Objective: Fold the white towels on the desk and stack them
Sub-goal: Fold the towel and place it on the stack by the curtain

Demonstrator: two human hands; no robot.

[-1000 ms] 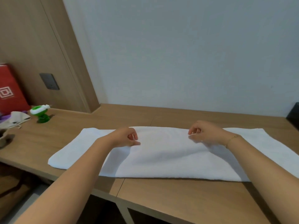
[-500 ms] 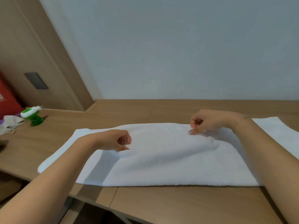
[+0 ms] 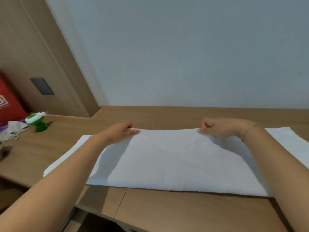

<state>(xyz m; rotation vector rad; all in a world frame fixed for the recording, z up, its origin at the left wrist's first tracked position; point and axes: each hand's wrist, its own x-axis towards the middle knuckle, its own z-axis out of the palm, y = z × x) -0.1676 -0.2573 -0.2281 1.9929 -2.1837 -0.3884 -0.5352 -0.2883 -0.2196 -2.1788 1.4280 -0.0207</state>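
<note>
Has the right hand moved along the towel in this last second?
Yes. The right hand has gone from the middle of the white towel to its far edge, toward the wall, and pinches it there.

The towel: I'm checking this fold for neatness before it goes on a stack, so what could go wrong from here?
1. The left hand and right hand pinch only the middle stretch of the far edge; both ends of the white towel lie loose, so they may lag and fold crooked.
2. The near edge lies close to the desk front; pulling the towel nearer could drag it over.
</note>
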